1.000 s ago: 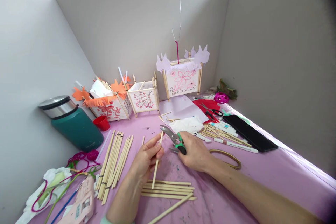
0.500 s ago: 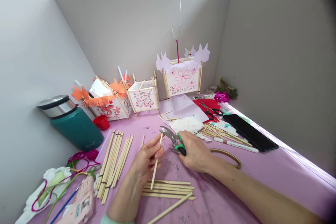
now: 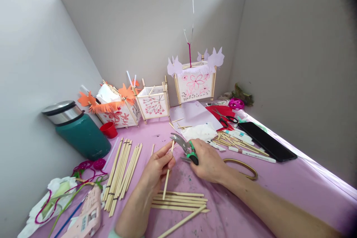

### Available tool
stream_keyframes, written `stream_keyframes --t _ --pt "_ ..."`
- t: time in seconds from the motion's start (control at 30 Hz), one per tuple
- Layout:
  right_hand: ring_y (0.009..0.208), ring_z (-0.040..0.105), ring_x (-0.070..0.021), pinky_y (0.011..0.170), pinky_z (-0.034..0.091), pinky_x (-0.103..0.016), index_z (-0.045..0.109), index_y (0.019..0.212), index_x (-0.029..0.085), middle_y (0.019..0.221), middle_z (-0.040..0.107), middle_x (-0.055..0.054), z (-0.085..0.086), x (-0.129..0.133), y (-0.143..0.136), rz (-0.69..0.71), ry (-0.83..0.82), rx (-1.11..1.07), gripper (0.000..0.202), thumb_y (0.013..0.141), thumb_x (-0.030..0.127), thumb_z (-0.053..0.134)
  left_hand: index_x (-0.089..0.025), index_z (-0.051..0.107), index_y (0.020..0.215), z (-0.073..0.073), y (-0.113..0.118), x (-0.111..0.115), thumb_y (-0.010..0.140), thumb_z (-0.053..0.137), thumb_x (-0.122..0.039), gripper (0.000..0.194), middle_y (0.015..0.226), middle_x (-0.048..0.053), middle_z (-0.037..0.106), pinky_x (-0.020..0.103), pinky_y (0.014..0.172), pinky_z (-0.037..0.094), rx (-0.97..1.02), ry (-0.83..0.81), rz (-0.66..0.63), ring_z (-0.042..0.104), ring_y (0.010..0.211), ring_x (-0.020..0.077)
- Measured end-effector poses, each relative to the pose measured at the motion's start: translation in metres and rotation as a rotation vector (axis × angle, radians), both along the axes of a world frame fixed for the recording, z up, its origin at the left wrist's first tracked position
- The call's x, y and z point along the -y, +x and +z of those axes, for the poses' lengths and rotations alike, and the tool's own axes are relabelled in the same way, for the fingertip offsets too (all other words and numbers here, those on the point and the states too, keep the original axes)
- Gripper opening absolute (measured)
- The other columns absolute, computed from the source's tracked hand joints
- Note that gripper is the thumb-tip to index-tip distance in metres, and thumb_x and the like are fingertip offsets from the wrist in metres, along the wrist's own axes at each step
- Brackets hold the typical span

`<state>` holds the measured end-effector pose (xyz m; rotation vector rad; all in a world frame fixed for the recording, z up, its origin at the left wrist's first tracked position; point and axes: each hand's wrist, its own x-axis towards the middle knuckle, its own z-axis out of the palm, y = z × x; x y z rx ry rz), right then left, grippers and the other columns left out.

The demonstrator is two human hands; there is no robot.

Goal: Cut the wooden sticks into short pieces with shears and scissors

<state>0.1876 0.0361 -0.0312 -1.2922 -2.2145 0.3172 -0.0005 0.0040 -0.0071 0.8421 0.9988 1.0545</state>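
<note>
My left hand [image 3: 159, 165] pinches a thin wooden stick [image 3: 166, 180], which slants upright with its lower end above the table. Closed around the green and black handles of the pruning shears [image 3: 184, 146] is my right hand [image 3: 208, 160]. The shears' metal blades sit at the stick's upper tip; whether they touch it I cannot tell. Below my left hand several cut sticks [image 3: 181, 201] lie side by side, with one longer stick [image 3: 182, 221] across their right ends. Left of the hand are more sticks in bundles [image 3: 118, 174], some bound with dark bands.
A teal flask [image 3: 82, 134], a red cup [image 3: 108, 130] and a pink glue gun [image 3: 87, 215] stand or lie at left. Paper-sided stick lanterns [image 3: 195, 85] line the back wall. Scissors [image 3: 225, 119], a black phone [image 3: 266, 141] and thin sticks [image 3: 237, 143] lie at right.
The view has shifted very slightly. Both hands, the stick and the shears keep nearly the same places, and the stick's upper end looks a little shorter above my fingers.
</note>
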Motion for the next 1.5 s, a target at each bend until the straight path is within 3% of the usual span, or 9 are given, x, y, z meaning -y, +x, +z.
stream_keyframes --t 0.3,0.53,0.73,1.0,1.23,1.37,1.5 --pt "0.085 0.052 -0.0213 0.073 0.036 -0.029 0.043 0.087 0.021 0.090 0.056 -0.006 0.0024 0.0021 0.0004 -0.022 -0.033 0.039 0.023 0.068 0.019 0.056 -0.017 0.037 0.144 0.0015 0.0037 0.0009 0.076 0.066 -0.040 0.077 0.053 -0.009 0.042 0.020 0.039 0.005 -0.165 0.028 0.022 0.014 0.038 0.0029" --pt "0.070 0.052 -0.0184 0.061 0.029 -0.027 0.041 0.079 0.022 0.076 0.057 -0.002 0.0030 -0.0018 0.0023 -0.028 -0.052 0.028 0.017 0.072 0.018 0.055 -0.017 0.041 0.141 -0.0006 0.0001 0.0004 0.078 0.065 -0.035 0.070 0.053 -0.009 0.042 0.019 0.037 0.007 -0.067 0.031 -0.014 0.013 0.038 0.0031" --pt "0.084 0.051 -0.0195 0.070 0.035 -0.027 0.044 0.086 0.022 0.090 0.056 -0.004 0.0051 0.0002 0.0026 0.007 -0.003 -0.033 0.019 0.071 0.016 0.054 -0.018 0.052 0.132 0.0006 -0.0020 -0.0011 0.081 0.062 -0.026 0.053 0.053 -0.009 0.042 0.017 0.035 0.012 0.109 0.034 -0.037 0.010 0.038 0.0025" --pt "0.087 0.050 -0.0218 0.076 0.037 -0.030 0.046 0.093 0.021 0.093 0.056 -0.006 0.0031 0.0015 0.0041 0.000 0.057 -0.012 0.028 0.068 0.018 0.057 -0.016 0.053 0.130 0.0012 -0.0010 -0.0008 0.080 0.062 -0.023 0.050 0.052 -0.009 0.042 0.017 0.035 0.011 0.154 0.021 -0.037 0.010 0.037 0.0025" --pt "0.071 0.051 -0.0174 0.062 0.030 -0.026 0.041 0.079 0.022 0.078 0.057 -0.001 0.0029 0.0000 0.0041 -0.024 -0.017 -0.008 0.017 0.071 0.016 0.055 -0.017 0.053 0.129 -0.0008 -0.0023 0.0001 0.081 0.063 -0.026 0.050 0.053 -0.009 0.041 0.016 0.035 0.011 0.140 0.036 -0.078 0.012 0.037 0.0019" --pt "0.069 0.050 -0.0162 0.060 0.029 -0.026 0.041 0.078 0.023 0.076 0.056 0.000 0.0045 -0.0008 0.0040 -0.049 -0.017 -0.031 0.015 0.073 0.020 0.055 -0.016 0.056 0.125 0.0001 0.0007 -0.0020 0.081 0.065 -0.028 0.046 0.057 -0.008 0.047 0.015 0.032 0.018 0.127 0.088 -0.033 0.015 0.036 0.0015" --pt "0.068 0.048 -0.0160 0.060 0.030 -0.025 0.041 0.080 0.023 0.076 0.054 0.000 0.0087 -0.0004 0.0055 -0.082 -0.017 -0.097 0.016 0.072 0.023 0.055 -0.011 0.065 0.099 0.0010 0.0027 -0.0052 0.076 0.070 -0.030 0.031 0.064 -0.002 0.058 0.020 0.037 0.037 0.109 0.168 0.079 0.031 0.037 0.0030"
